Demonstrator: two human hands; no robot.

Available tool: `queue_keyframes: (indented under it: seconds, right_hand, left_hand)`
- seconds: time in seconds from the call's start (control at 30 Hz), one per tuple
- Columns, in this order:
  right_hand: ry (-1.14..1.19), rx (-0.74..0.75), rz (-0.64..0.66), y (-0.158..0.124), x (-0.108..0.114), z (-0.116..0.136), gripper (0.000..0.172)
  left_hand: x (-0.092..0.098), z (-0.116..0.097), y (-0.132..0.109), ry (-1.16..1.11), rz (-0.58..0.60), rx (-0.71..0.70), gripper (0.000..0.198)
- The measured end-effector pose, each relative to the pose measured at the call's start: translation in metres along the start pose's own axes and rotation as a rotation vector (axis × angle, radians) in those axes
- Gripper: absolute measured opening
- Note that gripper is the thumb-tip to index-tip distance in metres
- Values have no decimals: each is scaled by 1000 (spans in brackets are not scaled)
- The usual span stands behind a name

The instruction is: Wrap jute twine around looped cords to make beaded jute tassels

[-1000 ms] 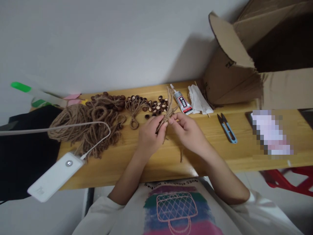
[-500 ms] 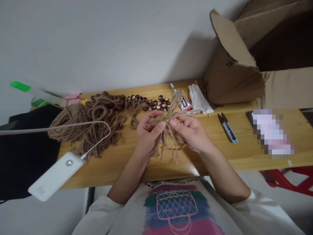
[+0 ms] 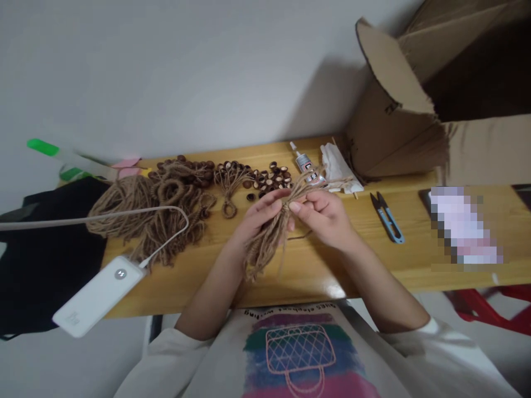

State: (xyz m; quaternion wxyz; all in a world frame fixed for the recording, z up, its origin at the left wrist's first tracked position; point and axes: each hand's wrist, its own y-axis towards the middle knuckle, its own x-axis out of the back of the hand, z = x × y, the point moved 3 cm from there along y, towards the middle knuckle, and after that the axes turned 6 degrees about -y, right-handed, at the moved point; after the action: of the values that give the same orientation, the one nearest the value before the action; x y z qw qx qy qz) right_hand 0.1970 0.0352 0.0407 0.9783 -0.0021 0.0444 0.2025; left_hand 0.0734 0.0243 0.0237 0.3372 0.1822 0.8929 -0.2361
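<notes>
Both hands pinch a bundle of brown jute twine (image 3: 265, 243) at its middle, above the table. My left hand (image 3: 261, 213) is closed around the bundle from the left, thumb on top. From the right, my right hand (image 3: 326, 218) presses thumb and fingers onto the same spot. Loose strands hang down to the lower left, and others fan out to the upper right. Behind the hands lie halved dark nut shells (image 3: 274, 178) and a glue tube (image 3: 307, 166). To the left rests a looped twine piece (image 3: 229, 207) with shells at its strand ends.
Coiled twine (image 3: 124, 204) and a pile of twine pieces (image 3: 178, 221) lie at the left, near a white power bank (image 3: 97, 296) with its cable. Blue thread snips (image 3: 390, 221) and a pixelated phone (image 3: 462, 224) lie right. A cardboard box (image 3: 394, 127) stands behind.
The twine bundle has turned: its lower strands now gather toward the lower left, and its upper ends lean further right. Both hands still grip its middle.
</notes>
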Motion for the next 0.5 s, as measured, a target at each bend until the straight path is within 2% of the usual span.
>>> queue_keyframes:
  seconds: [0.1,0.2,0.27,0.37,0.43,0.5]
  right_hand:
    - [-120,39,-126,-1,9,0,35]
    - [-389,93,-243,-1,18,-1,29]
    - [-559,126,-278,-1,20,-1,25]
    - [-760,195,-342,0,18,3,21]
    - [-824,208,-383,1,14,6,19]
    - [-806,178,-416,1,11,6,16]
  left_hand:
    - [9,-11,3,221,-82,-88,45]
    - [11,-26,0,627,-226,-322,30]
    - [2,-33,-7,977,-284,-506,25]
    - [-21,-31,-17,1434,-274,-727,30]
    - [-33,-23,-19,1637,-270,-790,35]
    - [-38,-15,-17,1742,-286,-835,37]
